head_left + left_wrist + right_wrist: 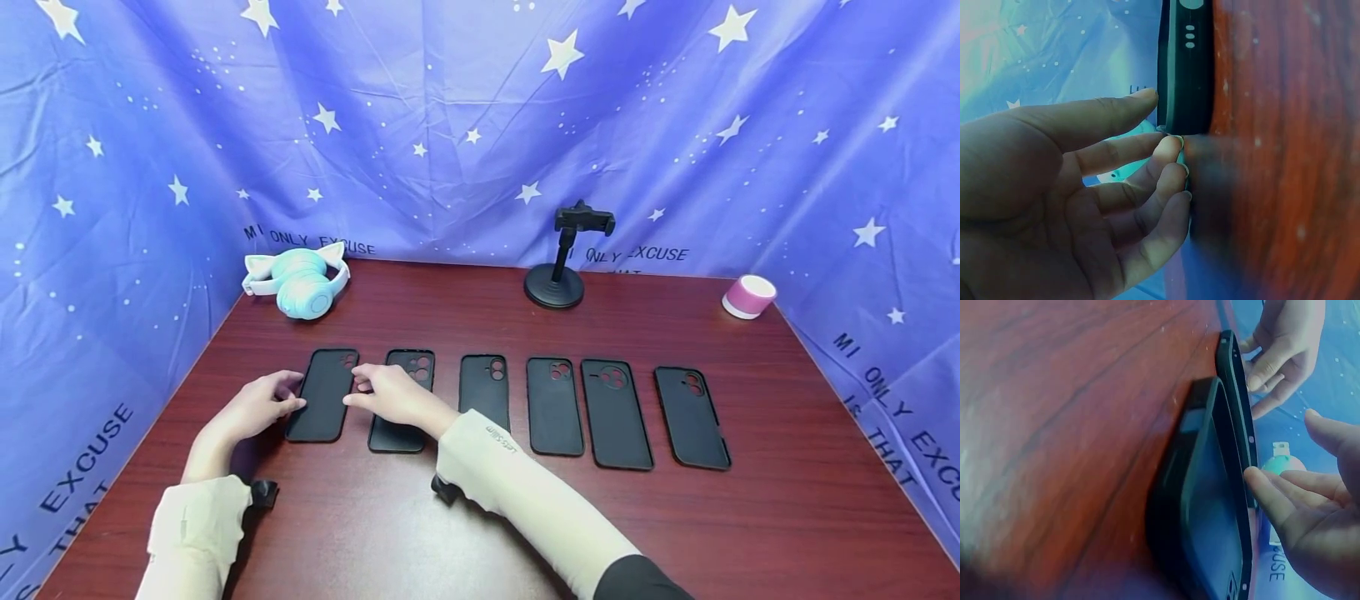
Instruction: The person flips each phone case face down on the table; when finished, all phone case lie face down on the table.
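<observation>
A black phone case (318, 404) lies at the left end of a row of similar cases, with a camera cutout at its upper right. At its left edge is my left hand (253, 408), fingers loosely bent. In the left wrist view the thumb tip of that left hand (1085, 181) meets or nearly meets the rim of the case (1188, 81). My right hand (397, 396) hovers by the right edge, over part of the second phone case (393, 435). Relaxed fingers of the right hand (1319, 515) hold nothing in the right wrist view; contact with the case is unclear.
Rightward in the row lie more black cases, including a third (483, 392) and the far-right one (692, 417). Along the back stand blue cat-ear headphones (303, 283), a black phone stand (558, 275) and a pink-and-white cylinder (748, 297). A starry blue curtain (450, 108) surrounds the table.
</observation>
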The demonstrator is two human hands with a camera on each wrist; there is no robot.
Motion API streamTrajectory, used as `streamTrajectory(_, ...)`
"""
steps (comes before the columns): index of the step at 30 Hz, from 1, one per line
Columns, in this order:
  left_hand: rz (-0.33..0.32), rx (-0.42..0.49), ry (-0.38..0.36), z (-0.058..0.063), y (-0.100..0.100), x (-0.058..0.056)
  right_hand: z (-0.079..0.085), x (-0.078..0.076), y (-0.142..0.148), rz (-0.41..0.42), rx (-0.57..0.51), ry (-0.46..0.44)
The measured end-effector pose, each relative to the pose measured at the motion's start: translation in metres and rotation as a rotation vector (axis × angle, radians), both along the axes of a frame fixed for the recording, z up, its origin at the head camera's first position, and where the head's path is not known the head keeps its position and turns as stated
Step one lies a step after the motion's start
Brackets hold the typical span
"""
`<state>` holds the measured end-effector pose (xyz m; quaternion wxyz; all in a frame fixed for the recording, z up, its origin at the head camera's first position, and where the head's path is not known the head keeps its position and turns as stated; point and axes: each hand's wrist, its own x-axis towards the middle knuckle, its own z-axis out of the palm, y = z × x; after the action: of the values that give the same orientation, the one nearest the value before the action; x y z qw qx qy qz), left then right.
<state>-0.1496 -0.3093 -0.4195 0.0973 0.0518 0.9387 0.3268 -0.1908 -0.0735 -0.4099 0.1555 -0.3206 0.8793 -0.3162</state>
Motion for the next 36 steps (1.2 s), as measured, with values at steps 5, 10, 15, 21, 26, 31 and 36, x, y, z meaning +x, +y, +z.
streamTrajectory(5,-0.002,0.005,-0.004,0.001,0.002,-0.001,-0.002,0.002,-0.007,0.021,0.038,0.020)
streamTrajectory(10,-0.003,0.009,-0.005,0.002,0.003,-0.001,-0.004,0.004,-0.011,0.019,0.054,0.052)
streamTrajectory(15,0.013,0.048,-0.007,0.001,0.001,0.000,-0.004,0.006,-0.013,0.012,0.045,0.063)
streamTrajectory(21,0.015,0.110,-0.012,-0.002,-0.001,0.001,-0.004,0.009,-0.011,0.005,0.043,0.049)
streamTrajectory(26,0.017,0.139,-0.026,-0.003,-0.002,0.000,-0.007,0.009,-0.013,-0.010,0.041,0.020)
streamTrajectory(31,0.039,0.179,-0.045,-0.005,-0.001,-0.001,-0.009,0.008,-0.014,-0.025,0.046,0.001)
streamTrajectory(36,0.063,0.254,-0.042,-0.007,-0.003,-0.001,-0.008,0.008,-0.015,-0.034,0.034,-0.002)
